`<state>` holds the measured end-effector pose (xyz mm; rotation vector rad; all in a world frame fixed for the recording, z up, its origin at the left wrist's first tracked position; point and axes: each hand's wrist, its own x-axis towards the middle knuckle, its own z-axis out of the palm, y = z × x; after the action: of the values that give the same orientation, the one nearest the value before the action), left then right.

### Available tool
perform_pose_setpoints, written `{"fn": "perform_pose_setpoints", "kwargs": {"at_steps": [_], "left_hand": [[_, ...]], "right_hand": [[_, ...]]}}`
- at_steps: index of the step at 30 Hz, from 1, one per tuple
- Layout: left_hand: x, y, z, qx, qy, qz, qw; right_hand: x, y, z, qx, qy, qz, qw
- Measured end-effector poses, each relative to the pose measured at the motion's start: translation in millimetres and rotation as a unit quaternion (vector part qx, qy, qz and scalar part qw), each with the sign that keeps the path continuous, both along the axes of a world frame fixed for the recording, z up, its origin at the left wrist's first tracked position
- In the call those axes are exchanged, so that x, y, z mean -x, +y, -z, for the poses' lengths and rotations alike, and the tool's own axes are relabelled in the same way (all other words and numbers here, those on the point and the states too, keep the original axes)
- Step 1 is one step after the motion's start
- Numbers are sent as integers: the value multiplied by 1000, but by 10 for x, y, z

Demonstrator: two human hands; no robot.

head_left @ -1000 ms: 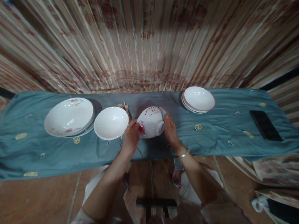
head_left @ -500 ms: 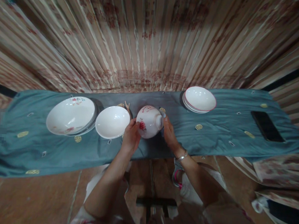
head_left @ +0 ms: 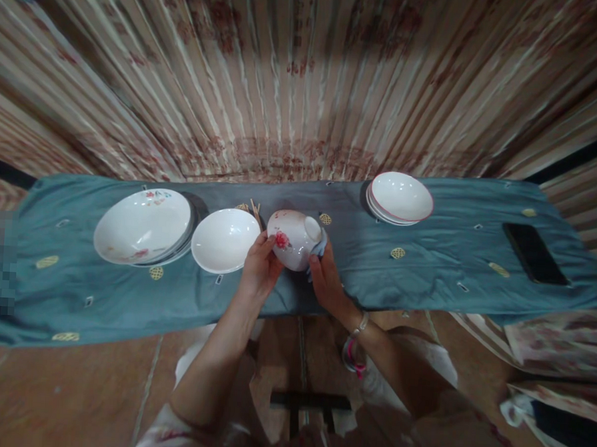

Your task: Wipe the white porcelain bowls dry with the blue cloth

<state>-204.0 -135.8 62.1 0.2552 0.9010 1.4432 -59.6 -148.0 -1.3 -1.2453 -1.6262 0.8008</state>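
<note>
Between my hands, tilted on its side above the table, is a white bowl [head_left: 293,242] with a red flower print, its foot ring turned up and to the right. My left hand [head_left: 262,265] grips the bowl's rim side, thumb on the outer wall. A light blue cloth [head_left: 319,248] is held in my right hand [head_left: 328,275], pressed against the bowl near its foot. Just left of my left hand sits a plain white bowl [head_left: 226,241], with chopsticks [head_left: 256,210] partly hidden behind it.
A stack of large floral bowls [head_left: 143,227] stands at the left of the cloth-covered table [head_left: 441,258]. Several smaller red-rimmed bowls [head_left: 402,197] are stacked at the back right. A black phone [head_left: 534,253] lies farther right. A curtain [head_left: 305,104] hangs behind.
The held bowl has turned, its foot now facing more upward. My right hand has moved left and lower round it, bringing the blue cloth into clearer view.
</note>
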Motion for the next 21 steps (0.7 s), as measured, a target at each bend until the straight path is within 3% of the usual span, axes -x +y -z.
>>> {"fn": "perform_pose_setpoints", "kwargs": {"at_steps": [12,21], "left_hand": [[-47,25,-81,5,-8,-27,1000],[-58,24,-92,-10,21,-20,1000]], "right_hand": [[47,-194,119,-42,-125,-33,991],[51,-256,37,-156,-196,-59,966]]}}
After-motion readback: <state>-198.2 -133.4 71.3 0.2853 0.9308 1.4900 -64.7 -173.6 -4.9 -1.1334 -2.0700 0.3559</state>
